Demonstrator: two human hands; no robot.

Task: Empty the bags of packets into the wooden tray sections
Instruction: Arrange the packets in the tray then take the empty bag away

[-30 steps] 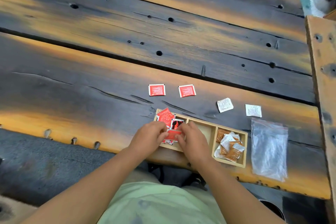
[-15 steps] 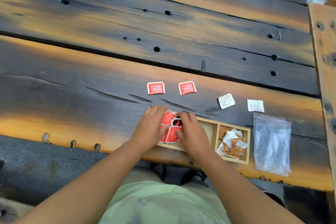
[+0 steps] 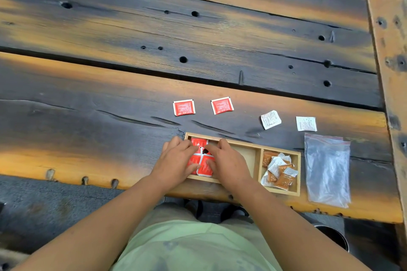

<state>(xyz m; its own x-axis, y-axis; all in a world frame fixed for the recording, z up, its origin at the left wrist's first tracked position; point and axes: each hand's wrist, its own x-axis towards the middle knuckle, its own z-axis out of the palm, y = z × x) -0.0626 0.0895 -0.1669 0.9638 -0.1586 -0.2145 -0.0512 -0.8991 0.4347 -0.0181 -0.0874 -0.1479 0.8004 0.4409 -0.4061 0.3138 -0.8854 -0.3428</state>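
A wooden tray [image 3: 242,142] with three sections lies at the table's near edge. Its left section holds several red packets [image 3: 206,166]. The middle section shows bare wood. Brown and white packets [image 3: 278,170] fill the right section. My left hand [image 3: 176,160] and my right hand [image 3: 229,163] rest flat on the red packets, fingertips nearly meeting over them, holding nothing. An empty clear zip bag [image 3: 328,169] lies right of the tray. Beyond the tray, two red packets [image 3: 184,107] [image 3: 222,105] and two white packets [image 3: 271,119] [image 3: 306,123] lie loose on the table.
The table is dark, weathered planks with holes and a long gap [image 3: 154,71] across it. A raised wooden beam [image 3: 394,72] borders the right side. A dark round container [image 3: 334,235] stands on the floor below the table's near edge.
Both hands went from pinching a red packet over the left section to lying flat on the pile. The red packets, which stuck up before, now lie flatter in the section.
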